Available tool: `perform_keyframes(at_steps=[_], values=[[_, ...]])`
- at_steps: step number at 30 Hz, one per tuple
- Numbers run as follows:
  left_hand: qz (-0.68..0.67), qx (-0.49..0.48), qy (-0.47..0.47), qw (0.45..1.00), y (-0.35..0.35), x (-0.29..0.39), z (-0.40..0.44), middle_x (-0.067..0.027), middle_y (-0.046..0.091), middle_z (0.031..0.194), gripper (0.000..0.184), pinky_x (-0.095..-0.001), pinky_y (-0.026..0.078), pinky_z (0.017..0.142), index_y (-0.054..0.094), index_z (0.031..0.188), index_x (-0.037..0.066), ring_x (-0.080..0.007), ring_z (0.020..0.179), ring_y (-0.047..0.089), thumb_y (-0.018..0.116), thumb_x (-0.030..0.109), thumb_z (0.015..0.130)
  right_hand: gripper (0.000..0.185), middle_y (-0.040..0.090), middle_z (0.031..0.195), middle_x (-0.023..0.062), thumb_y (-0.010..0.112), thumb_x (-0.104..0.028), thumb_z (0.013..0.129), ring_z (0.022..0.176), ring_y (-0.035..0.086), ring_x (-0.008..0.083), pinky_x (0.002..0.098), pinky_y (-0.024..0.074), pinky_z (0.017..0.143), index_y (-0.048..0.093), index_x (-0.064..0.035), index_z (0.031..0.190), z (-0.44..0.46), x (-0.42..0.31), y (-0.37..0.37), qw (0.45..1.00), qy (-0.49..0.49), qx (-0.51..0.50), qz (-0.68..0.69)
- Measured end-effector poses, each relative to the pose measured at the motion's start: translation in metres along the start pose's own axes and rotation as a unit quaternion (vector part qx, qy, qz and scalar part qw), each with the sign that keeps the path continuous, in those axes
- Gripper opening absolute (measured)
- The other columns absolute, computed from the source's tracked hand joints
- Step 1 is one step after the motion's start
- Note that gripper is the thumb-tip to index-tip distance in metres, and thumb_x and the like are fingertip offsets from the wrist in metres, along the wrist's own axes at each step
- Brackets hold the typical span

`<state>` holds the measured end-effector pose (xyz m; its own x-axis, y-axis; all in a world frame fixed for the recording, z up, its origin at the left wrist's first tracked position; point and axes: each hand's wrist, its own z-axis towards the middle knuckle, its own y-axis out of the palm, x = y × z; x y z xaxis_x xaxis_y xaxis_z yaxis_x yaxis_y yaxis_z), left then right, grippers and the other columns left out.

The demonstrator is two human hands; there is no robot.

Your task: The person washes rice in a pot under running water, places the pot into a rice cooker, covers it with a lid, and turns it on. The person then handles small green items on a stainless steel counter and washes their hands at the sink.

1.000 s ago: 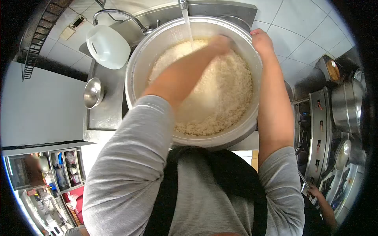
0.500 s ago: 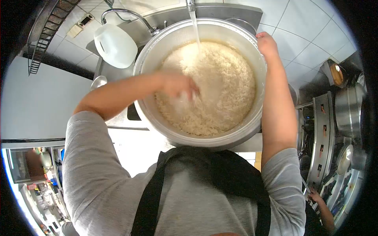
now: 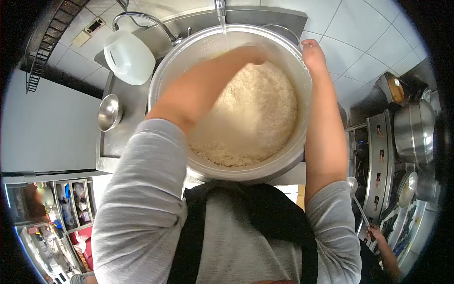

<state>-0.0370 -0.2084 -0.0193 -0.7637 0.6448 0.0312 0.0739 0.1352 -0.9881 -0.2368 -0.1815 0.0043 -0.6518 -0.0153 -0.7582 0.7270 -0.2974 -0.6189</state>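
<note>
Rice (image 3: 269, 104) inside pot (image 3: 227, 175) spreads toward you from your left hand (image 3: 254, 55), blurred at far side, opening and hold unclear; your right hand (image 3: 313, 53) curls closed on pot's right rim.

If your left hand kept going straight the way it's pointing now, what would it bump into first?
Probably the inner wall of the big pot, on the far right side. The left hand is blurred and its depth unclear, so if it angles downward, it may meet the rice first.
</note>
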Motion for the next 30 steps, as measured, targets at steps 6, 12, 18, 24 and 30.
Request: perform_keyframes(at_steps=[6,12,18,24,30], values=[[-0.161,0.056,0.177,0.969,-0.015,0.132,-0.011,-0.0177,0.063,0.087,0.02,-0.0409,0.047,0.07,0.064,0.085,0.005,-0.0315,0.08,0.06,0.058,0.018,0.072,0.039,0.058,0.103,0.0224,0.037,-0.034,0.087,0.099,0.054,0.0377,0.0415,0.0414,0.085,0.052,-0.0036,0.108,0.001,0.002,0.0,0.999,-0.013,0.047,0.014],[-0.238,-0.106,0.18,0.948,0.042,0.162,-0.194,-0.0181,0.048,0.124,0.036,-0.0439,0.039,0.091,0.049,0.118,0.008,-0.0367,0.106,0.052,0.046,0.018,0.084,0.04,0.058,0.104,0.0216,0.036,-0.035,0.088,0.1,0.053,0.0386,0.0421,0.0409,0.085,0.051,-0.004,0.108,0.003,0.006,0.002,0.999,-0.024,0.04,-0.005],[-0.04,-0.294,0.281,0.913,0.007,0.036,-0.196,-0.01,0.045,0.127,0.04,-0.0378,0.036,0.097,0.046,0.125,0.014,-0.0273,0.117,0.042,0.044,0.012,0.085,0.037,0.059,0.101,0.0191,0.037,-0.036,0.088,0.097,0.054,0.0372,0.0407,0.0416,0.083,0.054,-0.0059,0.103,0.0,0.0,-0.001,1.0,-0.013,0.021,-0.004],[0.148,0.031,0.066,0.986,0.032,-0.046,-0.12,-0.0088,0.038,0.134,0.047,-0.0379,0.033,0.1,0.041,0.128,0.011,-0.0258,0.125,0.034,0.048,0.013,0.082,0.036,0.06,0.099,0.0185,0.038,-0.035,0.087,0.096,0.055,0.036,0.0403,0.0419,0.081,0.057,-0.0061,0.099,-0.002,-0.001,-0.002,0.999,-0.019,0.019,-0.017],[0.204,-0.189,-0.095,0.956,0.026,-0.05,-0.215,-0.0149,0.043,0.128,0.04,-0.0409,0.039,0.092,0.047,0.12,0.001,-0.0292,0.115,0.044,0.043,0.016,0.083,0.036,0.06,0.1,0.0181,0.038,-0.035,0.087,0.097,0.054,0.0359,0.0402,0.0418,0.082,0.057,-0.0082,0.102,0.011,0.016,0.004,0.999,-0.033,0.012,-0.015]])
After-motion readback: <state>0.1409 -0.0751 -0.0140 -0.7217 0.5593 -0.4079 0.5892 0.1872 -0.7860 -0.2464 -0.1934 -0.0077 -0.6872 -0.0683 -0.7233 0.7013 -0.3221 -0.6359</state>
